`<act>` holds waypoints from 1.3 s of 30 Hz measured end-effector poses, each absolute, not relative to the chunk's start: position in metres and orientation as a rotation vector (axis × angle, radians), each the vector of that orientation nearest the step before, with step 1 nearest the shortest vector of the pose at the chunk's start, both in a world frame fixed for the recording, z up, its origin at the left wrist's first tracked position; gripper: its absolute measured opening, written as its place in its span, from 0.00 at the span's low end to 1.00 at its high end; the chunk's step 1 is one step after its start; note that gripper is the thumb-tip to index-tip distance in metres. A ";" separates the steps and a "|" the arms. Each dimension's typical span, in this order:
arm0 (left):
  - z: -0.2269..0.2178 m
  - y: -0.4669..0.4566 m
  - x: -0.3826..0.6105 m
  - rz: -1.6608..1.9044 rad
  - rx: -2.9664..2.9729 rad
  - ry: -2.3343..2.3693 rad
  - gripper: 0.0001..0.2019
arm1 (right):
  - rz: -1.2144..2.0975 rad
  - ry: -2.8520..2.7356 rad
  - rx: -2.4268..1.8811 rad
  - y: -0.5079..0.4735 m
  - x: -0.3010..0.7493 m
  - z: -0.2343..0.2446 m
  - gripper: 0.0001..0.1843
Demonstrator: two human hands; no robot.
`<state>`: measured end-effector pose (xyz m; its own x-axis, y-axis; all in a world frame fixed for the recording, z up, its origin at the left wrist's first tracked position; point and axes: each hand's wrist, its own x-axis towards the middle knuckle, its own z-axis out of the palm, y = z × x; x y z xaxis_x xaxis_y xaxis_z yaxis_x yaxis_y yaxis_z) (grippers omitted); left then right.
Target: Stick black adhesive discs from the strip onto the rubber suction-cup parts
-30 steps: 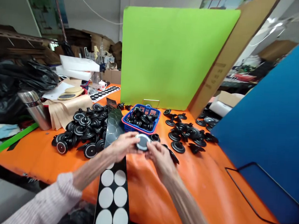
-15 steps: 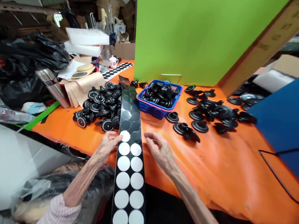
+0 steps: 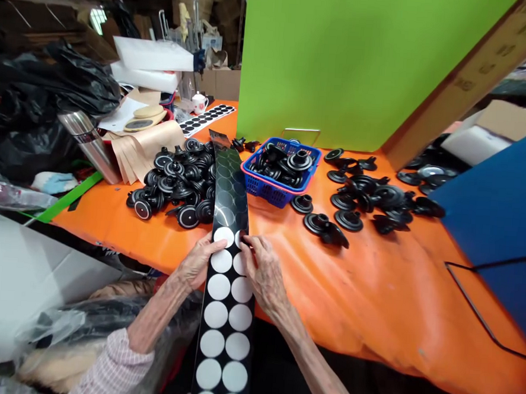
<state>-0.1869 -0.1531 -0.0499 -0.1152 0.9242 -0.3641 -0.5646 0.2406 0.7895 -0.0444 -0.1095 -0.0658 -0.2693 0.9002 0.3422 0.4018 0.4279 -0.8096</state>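
Note:
A long strip of round stickers (image 3: 232, 186) runs from the table towards me, with black circles on its far part and bare white circles on its near part. My left hand (image 3: 196, 261) grips the strip's left edge, thumb on top beside a white circle (image 3: 223, 237). At the right edge my right hand (image 3: 262, 271) is closed, thumb and finger pinching a black round sticker at a partly bared circle. The fingers cover part of it. Left of the strip lies a pile of black disc-shaped parts with knobs (image 3: 179, 180).
A blue basket (image 3: 270, 191) holding several black parts stands right of the strip's far end. More black parts (image 3: 350, 220) lie to the right on the orange table cover (image 3: 328, 296). A green panel (image 3: 342, 65) rises behind; a metal flask (image 3: 90, 148) leans at left.
My right hand has moved left to the strip and closed at its edge. The circle there, black before, now shows white. A black disc part now sits face-up atop the basket's contents.

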 end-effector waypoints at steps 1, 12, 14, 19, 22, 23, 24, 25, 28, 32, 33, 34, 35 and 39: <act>-0.049 -0.155 -0.188 1.318 0.453 1.085 0.21 | 0.747 -1.827 -1.136 -0.109 -0.040 -0.064 0.13; 0.003 -0.155 -0.155 1.024 0.927 1.365 0.13 | 0.807 -1.749 -1.038 -0.151 -0.015 -0.040 0.13; 0.003 -0.147 -0.145 1.019 0.878 1.267 0.12 | 0.950 -1.610 -1.084 -0.151 -0.009 -0.037 0.14; -0.005 -0.132 -0.127 0.873 1.065 1.319 0.23 | 1.102 -1.304 -1.192 -0.126 0.025 -0.038 0.14; -0.010 -0.131 -0.124 0.877 1.141 1.517 0.34 | 0.818 -1.284 -1.272 -0.088 0.054 -0.044 0.12; -0.011 -0.132 -0.124 0.885 1.129 1.514 0.34 | 0.671 -1.313 -1.321 -0.073 0.064 -0.048 0.10; -0.012 -0.133 -0.124 0.876 1.107 1.470 0.32 | 0.519 -1.375 -1.368 -0.058 0.073 -0.052 0.11; -0.012 -0.135 -0.124 0.858 1.078 1.406 0.30 | 0.408 -1.448 -1.408 -0.045 0.082 -0.057 0.14; -0.010 -0.138 -0.120 0.835 0.907 1.246 0.23 | 0.321 -1.615 -1.430 -0.031 0.092 -0.071 0.23; -0.015 -0.134 -0.110 0.910 0.532 1.106 0.20 | 0.217 -1.736 -1.210 -0.074 0.067 -0.080 0.24; -0.018 -0.133 -0.108 0.928 0.451 1.068 0.19 | 0.208 -1.773 -1.129 -0.090 0.057 -0.079 0.24; -0.020 -0.132 -0.106 0.962 0.389 1.028 0.17 | 0.226 -1.810 -1.045 -0.106 0.047 -0.077 0.24; -0.023 -0.132 -0.106 1.000 0.353 0.985 0.15 | 0.281 -1.850 -0.973 -0.121 0.039 -0.073 0.25; -0.027 -0.138 -0.113 1.090 0.311 0.905 0.06 | 0.652 -1.654 -1.011 -0.157 0.028 -0.051 0.16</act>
<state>-0.1126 -0.1384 -0.0269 0.1602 0.8637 -0.4778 -0.6281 0.4626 0.6257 0.0281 -0.1571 -0.0514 -0.1008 0.8661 0.4897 0.2988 0.4958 -0.8154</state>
